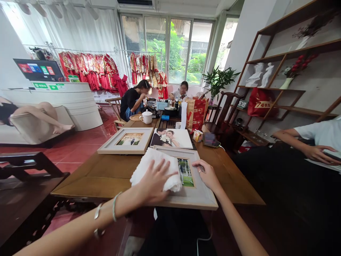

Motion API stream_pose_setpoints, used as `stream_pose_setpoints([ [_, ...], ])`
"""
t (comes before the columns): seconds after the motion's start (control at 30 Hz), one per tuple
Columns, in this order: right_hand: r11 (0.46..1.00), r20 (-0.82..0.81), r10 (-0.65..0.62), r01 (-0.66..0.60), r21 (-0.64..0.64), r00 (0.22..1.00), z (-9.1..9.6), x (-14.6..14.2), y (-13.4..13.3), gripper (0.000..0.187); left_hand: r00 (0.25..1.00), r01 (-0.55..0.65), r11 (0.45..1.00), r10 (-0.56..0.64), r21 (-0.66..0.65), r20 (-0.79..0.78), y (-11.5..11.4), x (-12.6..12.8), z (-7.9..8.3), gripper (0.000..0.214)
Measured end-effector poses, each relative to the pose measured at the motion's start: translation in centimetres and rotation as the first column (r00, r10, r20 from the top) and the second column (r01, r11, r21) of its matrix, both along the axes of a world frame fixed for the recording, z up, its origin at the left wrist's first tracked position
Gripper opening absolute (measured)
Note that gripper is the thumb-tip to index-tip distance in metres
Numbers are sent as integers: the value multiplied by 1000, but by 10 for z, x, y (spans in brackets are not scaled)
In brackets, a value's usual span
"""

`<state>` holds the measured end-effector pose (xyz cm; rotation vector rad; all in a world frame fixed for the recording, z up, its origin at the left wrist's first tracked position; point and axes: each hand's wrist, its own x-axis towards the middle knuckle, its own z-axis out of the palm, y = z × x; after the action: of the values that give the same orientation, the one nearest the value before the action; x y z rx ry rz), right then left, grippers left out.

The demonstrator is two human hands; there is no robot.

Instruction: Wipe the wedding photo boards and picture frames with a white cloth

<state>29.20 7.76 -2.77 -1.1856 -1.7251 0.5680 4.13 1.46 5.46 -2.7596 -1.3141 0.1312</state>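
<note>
My left hand point(156, 179) lies with its fingers spread on a folded white towel point(144, 165). The towel rests on a pale picture frame point(198, 197) at the near edge of the wooden table and covers its left part. Right of the towel, part of an outdoor photo point(187, 172) shows inside the frame. My right hand point(209, 175) touches the frame's right side with its fingers partly bent and apart, gripping nothing visible. A second framed photo point(129, 139) lies farther left, and an unframed wedding print point(173, 138) lies just beyond the near frame.
Past the pictures on the table point(98, 174) stand a white teapot point(146, 116), a small box point(197, 135), a phone point(211, 139) and a red paper bag point(197, 115). Two people sit at the far end. Another person point(314, 149) sits at the right, holding a phone.
</note>
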Motion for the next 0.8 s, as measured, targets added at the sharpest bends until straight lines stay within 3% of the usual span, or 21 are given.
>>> stream_pose_setpoints([
  [0.1,1000,-2,5,-5,-7,1000,-1,0,0,28,997,-82,994,81,-79,-16,-36,9,0,74],
  [0.2,1000,-2,19,-19,-17,1000,-2,1,1,29,992,-122,989,120,-87,-31,-45,13,0,79],
  [0.3,999,-9,34,-34,-25,999,-2,2,1,30,993,-114,993,114,-3,-6,-24,10,-5,78],
  [0.43,999,-16,46,-47,-25,999,-1,2,1,33,992,-115,985,107,126,69,29,2,-11,67],
  [0.6,999,-14,39,-39,-31,999,-3,2,2,35,988,-121,974,100,190,116,85,6,-4,53],
  [0.7,999,-4,26,-27,-39,1000,-4,2,2,35,993,-109,984,102,144,58,93,11,0,48],
  [0.8,999,-2,24,-24,-38,1000,-4,1,3,35,995,-96,992,95,76,19,82,14,4,43],
])
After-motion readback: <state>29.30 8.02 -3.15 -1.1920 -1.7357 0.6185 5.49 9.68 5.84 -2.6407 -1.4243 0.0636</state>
